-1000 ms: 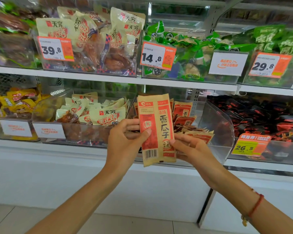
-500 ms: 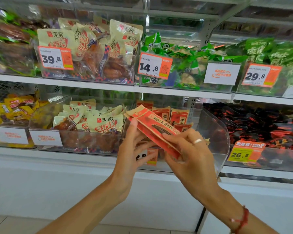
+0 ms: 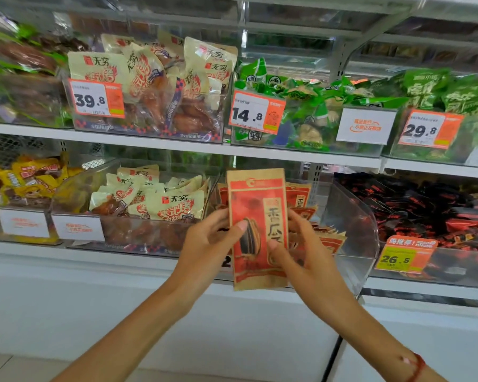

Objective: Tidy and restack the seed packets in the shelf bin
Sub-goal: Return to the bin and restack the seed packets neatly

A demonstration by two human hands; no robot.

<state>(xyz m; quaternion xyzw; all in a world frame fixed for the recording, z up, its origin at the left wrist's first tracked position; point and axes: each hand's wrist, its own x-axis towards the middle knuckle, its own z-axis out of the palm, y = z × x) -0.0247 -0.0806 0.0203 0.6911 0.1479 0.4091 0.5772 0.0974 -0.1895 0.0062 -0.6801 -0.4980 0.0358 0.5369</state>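
Seed packet (image 3: 257, 230), upright, front outward: pinched at both edges by left hand (image 3: 207, 244) and right hand (image 3: 301, 252), seemingly for squaring before restacking in near clear bin (image 3: 353, 224).

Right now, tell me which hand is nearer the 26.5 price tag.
Right. The right hand holds the seed packet's right edge, the side toward the 26.5 price tag. The left hand grips the packet's left edge, farther from the tag.

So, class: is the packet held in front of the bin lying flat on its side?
No, the seed packet stands upright, gripped between the left hand and right hand.
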